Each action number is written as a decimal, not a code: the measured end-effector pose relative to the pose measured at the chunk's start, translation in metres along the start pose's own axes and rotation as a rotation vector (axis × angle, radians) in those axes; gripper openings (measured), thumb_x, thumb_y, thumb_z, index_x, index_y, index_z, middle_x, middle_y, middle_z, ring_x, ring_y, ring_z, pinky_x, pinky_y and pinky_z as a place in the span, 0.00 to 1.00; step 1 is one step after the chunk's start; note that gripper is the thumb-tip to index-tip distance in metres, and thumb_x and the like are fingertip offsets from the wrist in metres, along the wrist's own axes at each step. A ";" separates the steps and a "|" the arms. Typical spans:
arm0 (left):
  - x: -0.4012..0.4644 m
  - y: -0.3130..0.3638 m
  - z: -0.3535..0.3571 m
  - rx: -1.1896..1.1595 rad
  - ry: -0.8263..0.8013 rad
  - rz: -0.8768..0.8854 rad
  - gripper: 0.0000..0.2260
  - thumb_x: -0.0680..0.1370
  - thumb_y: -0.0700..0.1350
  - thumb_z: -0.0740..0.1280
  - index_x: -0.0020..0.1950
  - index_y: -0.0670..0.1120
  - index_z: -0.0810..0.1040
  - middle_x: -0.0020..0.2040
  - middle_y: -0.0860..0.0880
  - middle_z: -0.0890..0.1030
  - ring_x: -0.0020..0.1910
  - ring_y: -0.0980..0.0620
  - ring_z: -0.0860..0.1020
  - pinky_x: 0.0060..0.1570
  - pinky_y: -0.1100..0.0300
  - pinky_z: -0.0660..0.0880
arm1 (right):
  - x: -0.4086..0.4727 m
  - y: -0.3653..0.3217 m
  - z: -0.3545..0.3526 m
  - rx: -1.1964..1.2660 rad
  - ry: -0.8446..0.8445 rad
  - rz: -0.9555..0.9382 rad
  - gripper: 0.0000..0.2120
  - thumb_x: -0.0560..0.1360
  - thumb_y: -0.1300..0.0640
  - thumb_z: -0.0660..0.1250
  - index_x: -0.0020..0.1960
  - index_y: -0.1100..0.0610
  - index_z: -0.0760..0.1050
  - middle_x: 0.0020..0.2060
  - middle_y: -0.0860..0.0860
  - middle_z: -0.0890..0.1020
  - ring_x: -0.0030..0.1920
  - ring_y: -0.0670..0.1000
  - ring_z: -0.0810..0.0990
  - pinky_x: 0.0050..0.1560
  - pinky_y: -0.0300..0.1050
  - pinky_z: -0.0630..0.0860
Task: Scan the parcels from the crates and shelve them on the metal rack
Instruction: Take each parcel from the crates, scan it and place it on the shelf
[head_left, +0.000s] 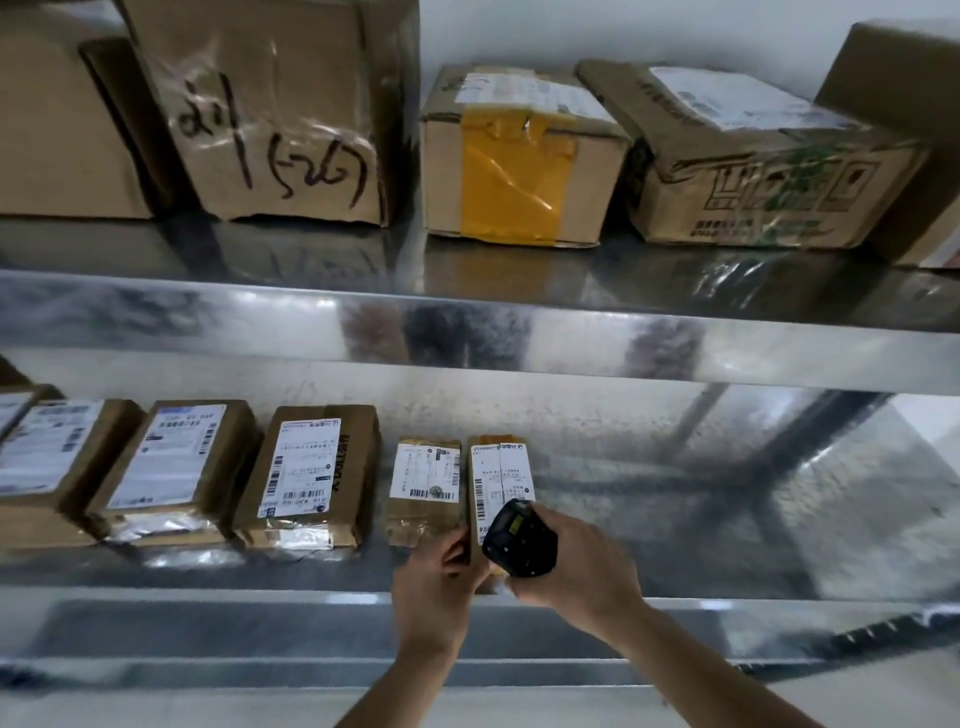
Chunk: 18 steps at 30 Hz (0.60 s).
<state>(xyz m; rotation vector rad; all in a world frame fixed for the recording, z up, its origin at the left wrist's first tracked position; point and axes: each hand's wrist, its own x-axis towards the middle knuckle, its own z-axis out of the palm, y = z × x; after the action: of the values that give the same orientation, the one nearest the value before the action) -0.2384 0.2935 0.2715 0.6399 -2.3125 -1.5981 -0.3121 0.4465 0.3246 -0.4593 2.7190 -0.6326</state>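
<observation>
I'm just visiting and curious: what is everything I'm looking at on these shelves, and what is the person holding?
Upper-shelf cardboard boxes: five, brown, one with yellow tape, in a row on the upper shelf.
Lower-shelf parcels: at least six, brown with white labels, side by side on the lower shelf, left half.
Rightmost parcel: one, brown, end of the lower row, being handled.
Scanner: one, black, over the rightmost parcel's near end.
Metal rack: one, shiny silver, two shelves in view.
Left hand: holds the rightmost parcel's near edge.
Right hand: grips the scanner.
</observation>
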 end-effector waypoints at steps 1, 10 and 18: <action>-0.001 0.000 0.000 0.002 0.006 0.003 0.09 0.72 0.49 0.78 0.50 0.60 0.85 0.43 0.67 0.84 0.42 0.69 0.82 0.45 0.68 0.80 | 0.000 0.000 0.000 -0.001 0.004 -0.005 0.31 0.62 0.42 0.79 0.64 0.40 0.75 0.49 0.38 0.84 0.49 0.43 0.81 0.43 0.41 0.77; -0.001 0.006 -0.001 -0.029 -0.024 -0.021 0.11 0.72 0.50 0.77 0.46 0.66 0.81 0.43 0.67 0.84 0.43 0.68 0.82 0.47 0.67 0.80 | -0.003 -0.003 -0.001 -0.002 0.014 0.003 0.31 0.62 0.42 0.78 0.63 0.40 0.75 0.50 0.39 0.84 0.47 0.45 0.78 0.38 0.41 0.71; 0.000 0.007 -0.002 -0.012 -0.057 -0.070 0.06 0.73 0.51 0.77 0.49 0.56 0.85 0.42 0.62 0.85 0.43 0.67 0.83 0.45 0.64 0.81 | -0.002 -0.001 0.001 0.007 -0.004 0.000 0.32 0.62 0.42 0.76 0.65 0.38 0.72 0.51 0.37 0.83 0.51 0.46 0.80 0.41 0.44 0.72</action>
<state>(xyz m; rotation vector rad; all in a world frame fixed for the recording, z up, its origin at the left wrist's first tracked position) -0.2393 0.2943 0.2790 0.6885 -2.3433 -1.6804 -0.3094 0.4467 0.3248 -0.4591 2.7117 -0.6403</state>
